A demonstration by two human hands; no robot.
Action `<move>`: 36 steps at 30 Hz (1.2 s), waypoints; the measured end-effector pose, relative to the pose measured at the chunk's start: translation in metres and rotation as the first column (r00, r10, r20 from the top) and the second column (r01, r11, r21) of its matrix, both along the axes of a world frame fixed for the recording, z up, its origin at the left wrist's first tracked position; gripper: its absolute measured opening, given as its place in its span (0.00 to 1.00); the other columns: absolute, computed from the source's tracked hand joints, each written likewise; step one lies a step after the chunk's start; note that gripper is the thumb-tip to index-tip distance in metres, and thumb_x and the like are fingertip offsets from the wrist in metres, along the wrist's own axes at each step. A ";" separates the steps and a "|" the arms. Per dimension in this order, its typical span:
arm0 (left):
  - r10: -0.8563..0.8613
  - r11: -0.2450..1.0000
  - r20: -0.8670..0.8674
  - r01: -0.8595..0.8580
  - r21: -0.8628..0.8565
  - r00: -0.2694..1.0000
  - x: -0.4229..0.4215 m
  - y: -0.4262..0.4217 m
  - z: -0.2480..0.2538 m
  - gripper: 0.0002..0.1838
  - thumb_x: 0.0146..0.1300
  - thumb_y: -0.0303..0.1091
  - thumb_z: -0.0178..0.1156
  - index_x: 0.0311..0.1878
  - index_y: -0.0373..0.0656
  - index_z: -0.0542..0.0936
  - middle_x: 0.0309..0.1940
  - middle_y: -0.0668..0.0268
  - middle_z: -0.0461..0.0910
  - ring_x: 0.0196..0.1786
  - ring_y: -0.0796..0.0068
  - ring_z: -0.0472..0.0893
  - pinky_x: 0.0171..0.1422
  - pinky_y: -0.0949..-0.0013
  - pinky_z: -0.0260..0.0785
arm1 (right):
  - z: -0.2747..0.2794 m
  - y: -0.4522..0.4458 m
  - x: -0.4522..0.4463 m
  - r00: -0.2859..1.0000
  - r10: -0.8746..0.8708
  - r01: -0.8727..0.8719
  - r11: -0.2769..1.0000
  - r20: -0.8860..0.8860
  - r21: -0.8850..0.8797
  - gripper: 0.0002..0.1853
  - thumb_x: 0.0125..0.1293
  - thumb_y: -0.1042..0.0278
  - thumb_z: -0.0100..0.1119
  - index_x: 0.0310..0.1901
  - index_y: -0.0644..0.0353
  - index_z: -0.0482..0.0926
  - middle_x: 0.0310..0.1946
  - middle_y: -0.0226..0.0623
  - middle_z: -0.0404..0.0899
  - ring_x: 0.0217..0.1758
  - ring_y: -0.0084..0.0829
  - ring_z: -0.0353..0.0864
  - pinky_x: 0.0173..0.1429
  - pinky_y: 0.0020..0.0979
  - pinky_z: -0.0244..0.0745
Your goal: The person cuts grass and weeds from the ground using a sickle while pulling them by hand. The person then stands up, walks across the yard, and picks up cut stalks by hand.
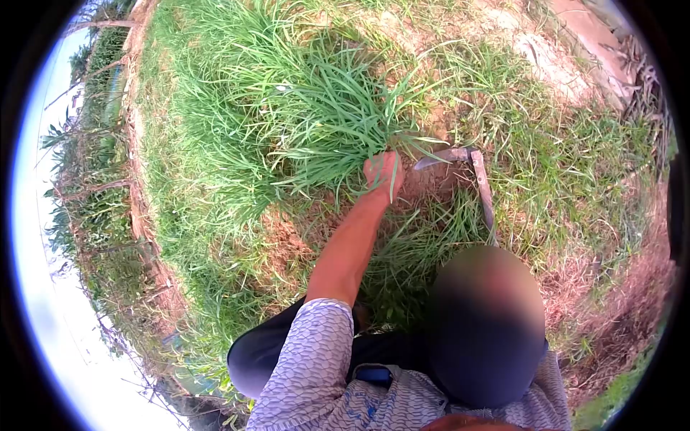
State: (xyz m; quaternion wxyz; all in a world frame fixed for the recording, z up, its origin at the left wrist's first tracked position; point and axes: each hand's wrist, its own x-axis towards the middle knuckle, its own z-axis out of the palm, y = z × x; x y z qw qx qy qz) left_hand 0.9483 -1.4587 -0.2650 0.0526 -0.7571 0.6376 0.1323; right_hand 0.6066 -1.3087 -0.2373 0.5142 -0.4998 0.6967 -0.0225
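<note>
My left hand (383, 172) is closed around the base of some long green blades at the lower right edge of a dense leafy clump (330, 122). Just right of it, a sickle (480, 176) has its blade pointing left toward the hand, without touching it. The sickle's handle runs down to a blurred round area, where a reddish patch shows. Whether that patch is my right hand cannot be made out, and no right fingers are visible.
Cut or flattened green blades (460, 219) lie below the sickle. Bare reddish soil (284, 241) shows below the clump. My bent dark-clad knee (262, 359) is at the lower left. Dry straw (611, 330) covers ground at the right; bushes (100, 208) line the far left.
</note>
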 end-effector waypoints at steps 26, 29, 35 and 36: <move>0.421 0.906 -0.362 -0.364 0.216 0.832 0.075 0.111 0.015 0.20 0.57 0.39 0.63 0.48 0.36 0.73 0.39 0.54 0.77 0.47 0.57 0.79 0.48 0.55 0.73 | 0.000 -0.069 0.070 0.916 0.401 -0.377 0.860 -0.001 -0.345 0.19 0.68 0.53 0.56 0.39 0.66 0.70 0.26 0.54 0.77 0.26 0.53 0.78 0.31 0.47 0.72; 0.503 0.862 -0.351 -0.489 0.133 0.790 0.061 0.101 0.011 0.47 0.48 0.52 0.70 0.66 0.41 0.59 0.65 0.40 0.56 0.62 0.41 0.69 0.61 0.49 0.67 | -0.010 -0.077 0.071 0.931 0.365 -0.348 0.865 -0.024 -0.360 0.20 0.68 0.53 0.56 0.42 0.67 0.70 0.28 0.56 0.78 0.27 0.53 0.80 0.32 0.46 0.74; 0.568 0.811 -0.406 -0.570 0.129 0.717 0.039 0.068 -0.009 0.31 0.58 0.54 0.62 0.54 0.39 0.69 0.43 0.44 0.78 0.47 0.45 0.79 0.50 0.49 0.70 | -0.023 -0.068 0.052 0.852 0.445 -0.508 0.579 -0.275 -0.638 0.18 0.68 0.56 0.57 0.45 0.66 0.72 0.19 0.48 0.75 0.21 0.45 0.77 0.23 0.45 0.69; 0.534 0.832 -0.359 -0.550 0.063 0.766 0.037 0.067 -0.021 0.26 0.63 0.54 0.57 0.48 0.38 0.72 0.36 0.46 0.80 0.42 0.44 0.80 0.47 0.49 0.70 | -0.025 -0.067 0.051 0.849 0.450 -0.513 0.578 -0.277 -0.635 0.18 0.68 0.56 0.57 0.45 0.66 0.72 0.19 0.48 0.75 0.21 0.45 0.77 0.23 0.45 0.69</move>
